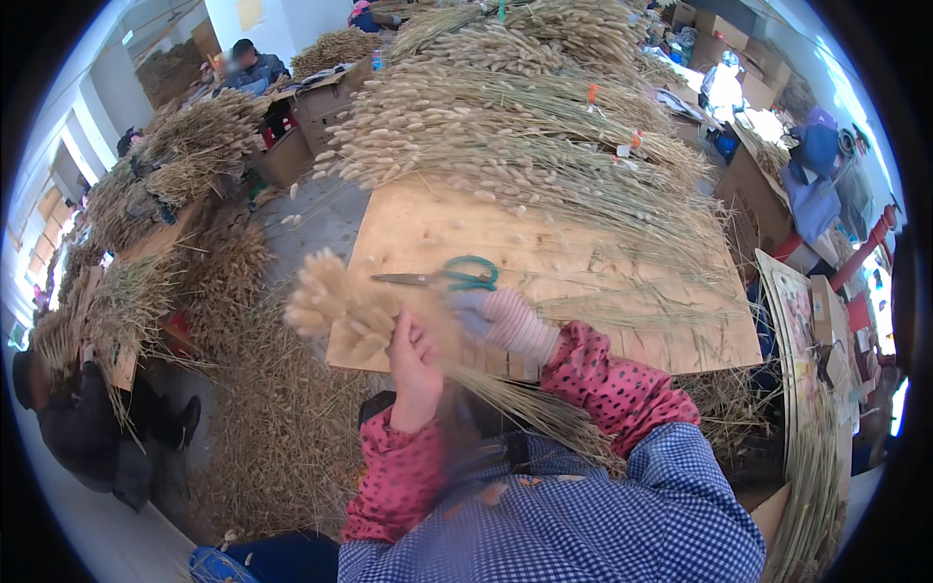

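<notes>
Left grip (pixel 416 364) clenched around grass bunch (pixel 340 311), held nearside of the scissors (pixel 413 279). Gloved right grip (pixel 507 323) just nearside of the scissors' handles; partly blurred, cannot tell whether grasping. Scissors lie on bench (pixel 418 223); grass pile (pixel 486 136) beyond them.

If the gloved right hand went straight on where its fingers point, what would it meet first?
Most likely the grass bunch held in the left hand; the right hand points left toward it. The scissors lie close by too, and blur leaves the depth unclear.
</notes>
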`<move>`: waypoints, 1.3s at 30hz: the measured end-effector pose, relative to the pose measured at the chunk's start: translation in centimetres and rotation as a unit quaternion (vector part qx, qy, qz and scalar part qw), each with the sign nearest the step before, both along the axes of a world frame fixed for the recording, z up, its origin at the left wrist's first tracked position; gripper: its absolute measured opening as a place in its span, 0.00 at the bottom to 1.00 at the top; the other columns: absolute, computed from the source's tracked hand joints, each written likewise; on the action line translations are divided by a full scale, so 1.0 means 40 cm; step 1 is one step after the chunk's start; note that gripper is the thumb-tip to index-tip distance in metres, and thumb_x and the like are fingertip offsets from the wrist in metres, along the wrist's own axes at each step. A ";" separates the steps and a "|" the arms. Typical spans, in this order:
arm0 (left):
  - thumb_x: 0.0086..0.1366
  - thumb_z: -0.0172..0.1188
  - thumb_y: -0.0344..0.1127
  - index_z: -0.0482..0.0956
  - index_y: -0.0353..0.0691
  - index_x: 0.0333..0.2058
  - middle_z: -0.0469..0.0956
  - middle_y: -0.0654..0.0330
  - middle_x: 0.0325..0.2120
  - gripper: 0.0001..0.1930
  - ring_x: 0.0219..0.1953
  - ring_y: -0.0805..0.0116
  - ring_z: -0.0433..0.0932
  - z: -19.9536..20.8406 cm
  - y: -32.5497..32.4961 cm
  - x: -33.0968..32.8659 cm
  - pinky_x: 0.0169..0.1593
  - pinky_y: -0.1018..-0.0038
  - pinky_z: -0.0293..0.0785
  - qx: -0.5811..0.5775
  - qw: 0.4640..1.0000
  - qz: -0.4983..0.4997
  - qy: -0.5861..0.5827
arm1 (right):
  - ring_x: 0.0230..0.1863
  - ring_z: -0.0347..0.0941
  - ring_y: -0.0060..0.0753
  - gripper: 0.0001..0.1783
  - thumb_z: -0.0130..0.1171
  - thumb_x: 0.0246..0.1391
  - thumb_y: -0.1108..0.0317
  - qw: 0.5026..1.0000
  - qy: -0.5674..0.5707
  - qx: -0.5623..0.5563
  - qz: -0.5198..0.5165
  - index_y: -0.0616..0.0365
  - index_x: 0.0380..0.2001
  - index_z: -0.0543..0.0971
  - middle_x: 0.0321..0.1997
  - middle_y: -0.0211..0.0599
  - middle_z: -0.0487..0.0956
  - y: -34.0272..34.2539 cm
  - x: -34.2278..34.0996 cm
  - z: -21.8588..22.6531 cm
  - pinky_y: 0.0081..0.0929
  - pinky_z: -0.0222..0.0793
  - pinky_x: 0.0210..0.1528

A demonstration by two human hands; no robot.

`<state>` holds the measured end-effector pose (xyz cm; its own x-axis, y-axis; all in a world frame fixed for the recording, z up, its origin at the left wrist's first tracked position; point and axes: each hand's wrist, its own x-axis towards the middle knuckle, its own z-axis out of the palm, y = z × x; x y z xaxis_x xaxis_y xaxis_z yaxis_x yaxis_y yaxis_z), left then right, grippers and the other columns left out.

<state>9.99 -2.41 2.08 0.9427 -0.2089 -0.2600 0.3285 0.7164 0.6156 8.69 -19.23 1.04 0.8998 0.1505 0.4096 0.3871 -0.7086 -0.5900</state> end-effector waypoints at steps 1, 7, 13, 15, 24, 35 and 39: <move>0.62 0.60 0.45 0.65 0.52 0.23 0.57 0.75 0.18 0.14 0.15 0.86 0.51 -0.004 0.016 -0.003 0.17 0.84 0.44 -0.007 1.000 0.004 0.001 | 0.28 0.75 0.43 0.08 0.53 0.55 0.63 1.000 0.008 -0.003 -0.023 0.52 0.35 0.79 0.27 0.41 0.78 -0.035 -0.021 -0.002 0.32 0.71 0.31; 0.70 0.48 0.44 0.60 0.46 0.23 0.56 0.72 0.20 0.16 0.16 0.82 0.53 0.009 0.158 -0.062 0.17 0.84 0.48 -0.085 0.992 0.029 -0.085 | 0.22 0.73 0.47 0.11 0.51 0.57 0.60 0.992 0.020 -0.035 -0.120 0.53 0.32 0.79 0.22 0.46 0.76 -0.251 -0.117 0.020 0.33 0.70 0.26; 0.71 0.45 0.38 0.69 0.45 0.51 0.58 0.67 0.24 0.13 0.22 0.79 0.57 0.091 0.316 -0.139 0.19 0.86 0.56 -0.174 0.970 0.154 -0.075 | 0.22 0.73 0.46 0.13 0.50 0.58 0.60 0.966 0.065 -0.142 -0.208 0.56 0.32 0.79 0.22 0.46 0.77 -0.429 -0.154 -0.010 0.34 0.69 0.27; 0.71 0.44 0.39 0.69 0.40 0.47 0.60 0.65 0.24 0.12 0.24 0.74 0.59 0.104 0.367 -0.154 0.24 0.82 0.60 -0.164 0.957 0.232 -0.059 | 0.18 0.71 0.41 0.13 0.49 0.59 0.62 0.969 -0.028 -0.137 -0.203 0.57 0.30 0.79 0.19 0.44 0.75 -0.485 -0.155 -0.048 0.33 0.66 0.24; 0.74 0.37 0.40 0.63 0.43 0.30 0.55 0.69 0.20 0.13 0.14 0.81 0.48 0.044 0.618 -0.184 0.17 0.83 0.45 -0.303 0.933 0.097 -0.167 | 0.23 0.71 0.48 0.14 0.53 0.58 0.57 0.924 -0.004 -0.098 -0.369 0.56 0.34 0.80 0.22 0.45 0.77 -0.565 -0.186 0.064 0.34 0.69 0.29; 0.73 0.42 0.43 0.62 0.46 0.27 0.57 0.70 0.17 0.15 0.13 0.84 0.51 0.053 0.291 -0.094 0.15 0.86 0.46 -0.162 0.982 -0.004 -0.098 | 0.37 0.75 0.51 0.12 0.55 0.50 0.62 0.939 0.064 -0.325 -0.089 0.60 0.31 0.78 0.33 0.49 0.78 -0.090 -0.028 0.080 0.44 0.70 0.41; 0.72 0.44 0.43 0.63 0.45 0.26 0.58 0.70 0.17 0.15 0.13 0.85 0.51 0.046 0.289 -0.093 0.15 0.86 0.45 -0.137 0.988 0.012 -0.073 | 0.32 0.75 0.51 0.12 0.55 0.51 0.62 0.955 0.092 -0.258 -0.117 0.60 0.33 0.76 0.29 0.48 0.78 -0.090 0.007 0.040 0.41 0.70 0.36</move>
<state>6.25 9.16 3.93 0.9717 -0.2289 -0.0580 0.2308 0.8692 0.4373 8.96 -22.84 2.63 0.9830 0.0759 0.1670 0.1065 -0.9774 -0.1828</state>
